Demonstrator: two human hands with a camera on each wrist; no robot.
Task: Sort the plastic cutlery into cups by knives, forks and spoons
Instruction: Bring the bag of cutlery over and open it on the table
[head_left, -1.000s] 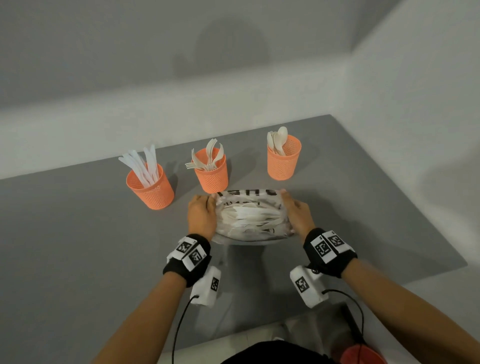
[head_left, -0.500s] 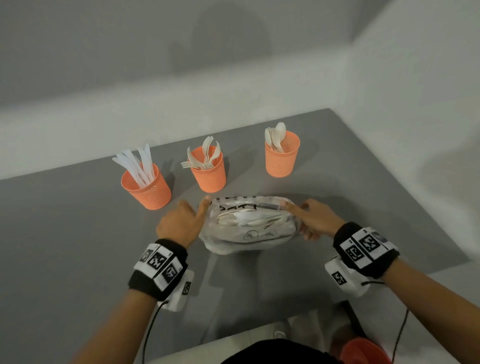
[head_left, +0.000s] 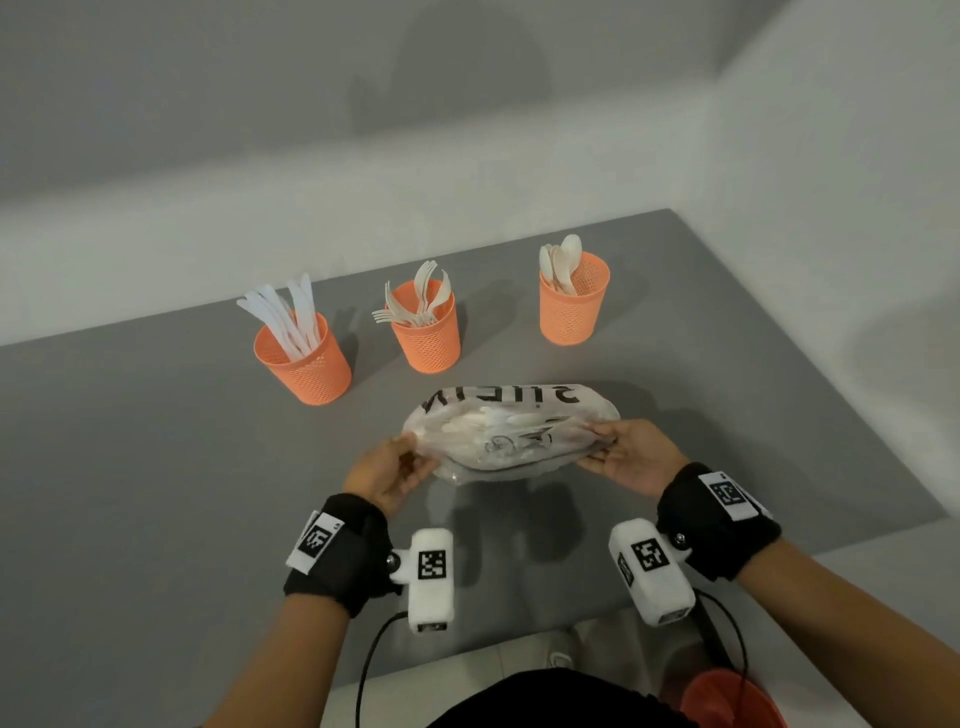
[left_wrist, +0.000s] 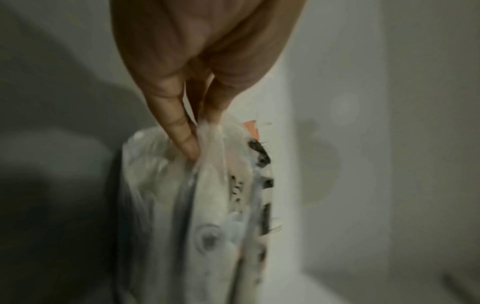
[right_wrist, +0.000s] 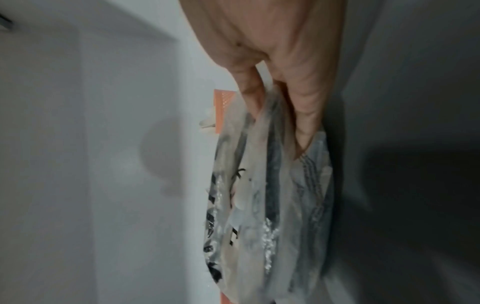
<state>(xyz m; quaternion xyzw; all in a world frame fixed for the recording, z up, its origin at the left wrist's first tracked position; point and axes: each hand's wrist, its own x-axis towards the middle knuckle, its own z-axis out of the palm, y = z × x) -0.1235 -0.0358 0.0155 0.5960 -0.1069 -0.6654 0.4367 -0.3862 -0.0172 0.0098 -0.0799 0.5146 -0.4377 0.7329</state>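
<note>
1. The left hand (head_left: 387, 470) pinches the left end of a translucent plastic bag (head_left: 511, 431) printed with black letters; thumb and fingers (left_wrist: 182, 131) are closed on the film.
2. The right hand (head_left: 631, 460) grips the bag's right end, fingers (right_wrist: 303, 115) curled around the bunched plastic.
3. The bag stretches between the two hands above the middle of the grey worktop (head_left: 156, 493), and white plastic cutlery (head_left: 483, 423) shows through it.
4. Three orange mesh cups stand in a row near the far edge: the left cup (head_left: 306, 366) holds white knives, the middle cup (head_left: 428, 332) forks, the right cup (head_left: 571, 306) spoons.
5. Bare worktop lies between the bag and the cups, and wide open surface runs to the left edge.
6. The near edge lies just behind the wrists; the right edge runs close beside the right forearm.
</note>
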